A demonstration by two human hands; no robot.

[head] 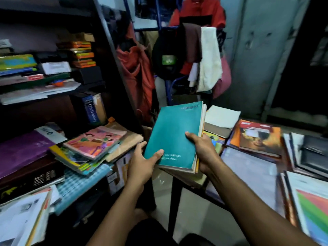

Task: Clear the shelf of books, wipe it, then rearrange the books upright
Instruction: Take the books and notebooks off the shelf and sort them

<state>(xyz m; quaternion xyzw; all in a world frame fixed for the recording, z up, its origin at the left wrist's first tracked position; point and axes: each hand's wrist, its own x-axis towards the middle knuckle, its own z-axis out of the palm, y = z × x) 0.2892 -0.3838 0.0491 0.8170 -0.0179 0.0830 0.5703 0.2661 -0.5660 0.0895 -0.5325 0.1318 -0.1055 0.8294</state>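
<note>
I see both hands, left hand [142,162] and right hand [200,150], clamping a stack topped by the teal book [174,135], thumbs on the cover, to stop it sliding. It hangs between the shelf [113,55] on the left and the table [252,167] on the right, probably bound for the table.

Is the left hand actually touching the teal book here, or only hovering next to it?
Touching. The head view shows the left hand with its thumb lying across the lower left corner of the teal book cover, fingers under the stack's edge, while the right hand grips the opposite side.
</note>
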